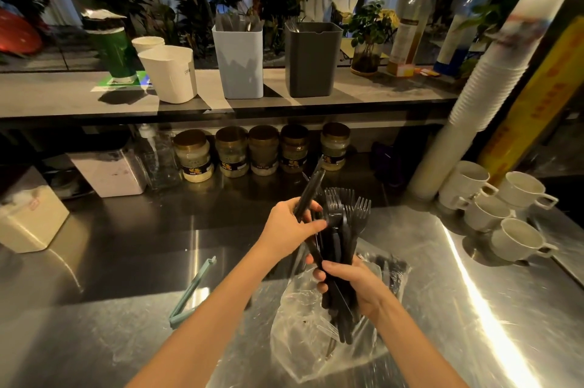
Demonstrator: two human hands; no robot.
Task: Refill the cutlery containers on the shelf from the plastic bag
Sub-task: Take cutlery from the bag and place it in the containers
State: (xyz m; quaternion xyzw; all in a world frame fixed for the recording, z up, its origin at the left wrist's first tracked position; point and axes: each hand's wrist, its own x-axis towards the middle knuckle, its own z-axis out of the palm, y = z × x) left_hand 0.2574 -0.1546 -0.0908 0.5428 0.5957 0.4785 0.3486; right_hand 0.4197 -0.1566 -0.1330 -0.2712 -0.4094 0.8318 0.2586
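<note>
My right hand (350,285) grips a bundle of black plastic forks (343,223) by the handles, tines up, above the clear plastic bag (303,324) on the steel counter. My left hand (289,226) pinches a few long black pieces (311,195) at the top left of the bundle, angled up and away from the forks. On the shelf behind stand a pale blue container (238,62) and a dark grey container (311,60), each with cutlery showing at the rim. More black cutlery lies inside the bag.
A white tub (170,73) and a green cup (115,49) share the shelf (63,93). Jars (232,150) line up under it. White mugs (493,207) and a tall cup stack (474,97) stand right. A teal bag clip (192,289) lies left of the bag.
</note>
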